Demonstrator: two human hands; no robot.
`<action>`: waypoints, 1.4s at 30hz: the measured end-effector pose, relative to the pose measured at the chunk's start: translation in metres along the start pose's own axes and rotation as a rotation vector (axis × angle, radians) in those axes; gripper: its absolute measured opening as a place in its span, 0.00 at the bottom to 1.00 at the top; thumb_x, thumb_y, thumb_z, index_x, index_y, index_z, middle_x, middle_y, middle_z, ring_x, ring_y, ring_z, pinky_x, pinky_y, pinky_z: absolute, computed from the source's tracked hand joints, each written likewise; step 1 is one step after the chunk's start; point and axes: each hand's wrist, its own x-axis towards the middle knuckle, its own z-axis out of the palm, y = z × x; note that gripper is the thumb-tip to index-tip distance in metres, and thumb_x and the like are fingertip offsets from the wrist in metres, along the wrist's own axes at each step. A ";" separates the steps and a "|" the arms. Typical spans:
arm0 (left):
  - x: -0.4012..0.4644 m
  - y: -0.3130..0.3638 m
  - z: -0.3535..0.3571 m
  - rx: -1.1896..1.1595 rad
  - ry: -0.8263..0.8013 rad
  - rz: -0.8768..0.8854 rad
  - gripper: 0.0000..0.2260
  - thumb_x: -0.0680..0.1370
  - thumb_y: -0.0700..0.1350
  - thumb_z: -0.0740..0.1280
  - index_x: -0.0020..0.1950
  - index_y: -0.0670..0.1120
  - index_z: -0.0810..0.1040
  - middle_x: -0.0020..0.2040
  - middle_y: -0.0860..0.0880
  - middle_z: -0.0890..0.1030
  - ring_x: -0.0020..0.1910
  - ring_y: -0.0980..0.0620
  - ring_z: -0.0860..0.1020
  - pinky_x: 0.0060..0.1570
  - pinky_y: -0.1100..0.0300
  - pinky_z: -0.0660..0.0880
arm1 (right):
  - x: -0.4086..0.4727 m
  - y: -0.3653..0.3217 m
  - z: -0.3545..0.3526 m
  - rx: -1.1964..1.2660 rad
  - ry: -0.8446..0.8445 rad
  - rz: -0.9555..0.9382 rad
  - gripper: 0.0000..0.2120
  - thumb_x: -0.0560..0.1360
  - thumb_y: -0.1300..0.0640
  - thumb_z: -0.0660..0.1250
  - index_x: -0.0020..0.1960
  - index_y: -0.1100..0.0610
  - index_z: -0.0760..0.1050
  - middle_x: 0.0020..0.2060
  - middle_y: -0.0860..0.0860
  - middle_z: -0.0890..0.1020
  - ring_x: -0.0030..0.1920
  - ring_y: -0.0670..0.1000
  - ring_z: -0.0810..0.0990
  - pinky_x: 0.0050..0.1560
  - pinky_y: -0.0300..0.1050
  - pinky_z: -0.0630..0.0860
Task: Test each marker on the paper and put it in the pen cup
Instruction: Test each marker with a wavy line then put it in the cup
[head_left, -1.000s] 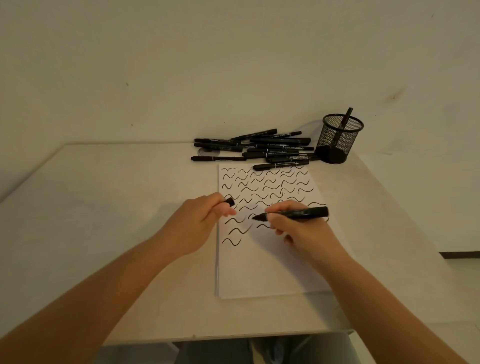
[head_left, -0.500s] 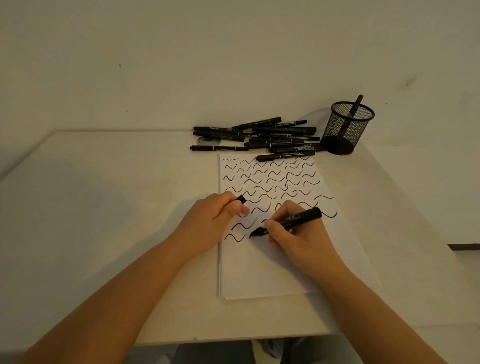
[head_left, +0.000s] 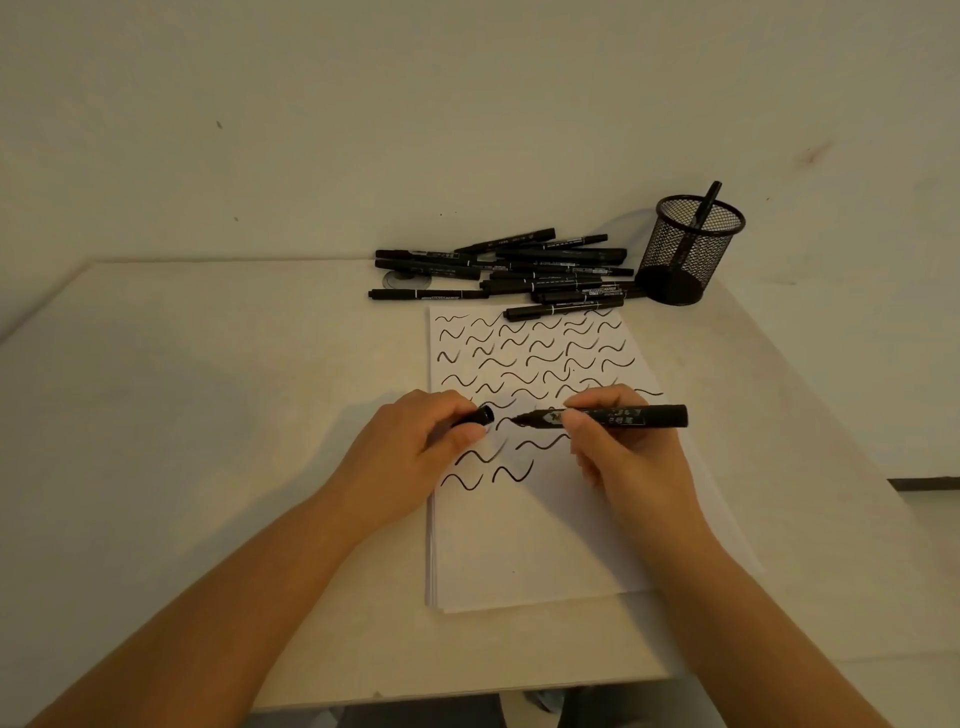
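A stack of white paper (head_left: 530, 551) lies on the table, its upper half covered in black wavy strokes. My right hand (head_left: 628, 452) grips an uncapped black marker (head_left: 623, 417) lying level above the paper, its tip pointing left. My left hand (head_left: 410, 457) pinches the marker's black cap (head_left: 478, 417), whose open end faces the tip a short gap away. A black mesh pen cup (head_left: 685, 254) stands at the back right with one marker (head_left: 707, 205) leaning in it. A pile of several black markers (head_left: 509, 270) lies behind the paper.
The pale table (head_left: 182, 415) butts against a plain wall at the back. Its right edge runs close past the pen cup and the paper. One marker (head_left: 563, 308) from the pile overlaps the paper's top edge. The table's front edge is just below my forearms.
My right hand drew a new wavy stroke at the bottom row, then lifted the marker and turned it level. Its tip now points at the cap in my left hand.
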 end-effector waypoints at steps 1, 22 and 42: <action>0.000 0.001 0.000 0.025 -0.002 0.020 0.05 0.76 0.51 0.63 0.48 0.54 0.77 0.38 0.60 0.76 0.43 0.61 0.72 0.41 0.68 0.67 | 0.001 -0.001 -0.002 0.079 0.004 0.028 0.06 0.73 0.60 0.66 0.38 0.52 0.77 0.25 0.47 0.77 0.27 0.45 0.72 0.27 0.34 0.68; -0.007 0.022 0.000 0.141 -0.007 0.209 0.15 0.74 0.57 0.60 0.48 0.49 0.79 0.38 0.58 0.76 0.42 0.59 0.70 0.42 0.68 0.66 | -0.007 -0.006 0.000 0.145 -0.088 0.059 0.12 0.74 0.62 0.63 0.34 0.52 0.79 0.26 0.54 0.80 0.26 0.48 0.75 0.24 0.37 0.68; -0.020 0.047 0.008 0.177 0.061 0.366 0.23 0.79 0.54 0.48 0.44 0.41 0.76 0.36 0.55 0.71 0.32 0.58 0.64 0.31 0.65 0.61 | -0.009 0.004 0.009 0.333 -0.111 0.041 0.15 0.69 0.56 0.54 0.29 0.57 0.74 0.18 0.54 0.72 0.19 0.51 0.65 0.22 0.34 0.61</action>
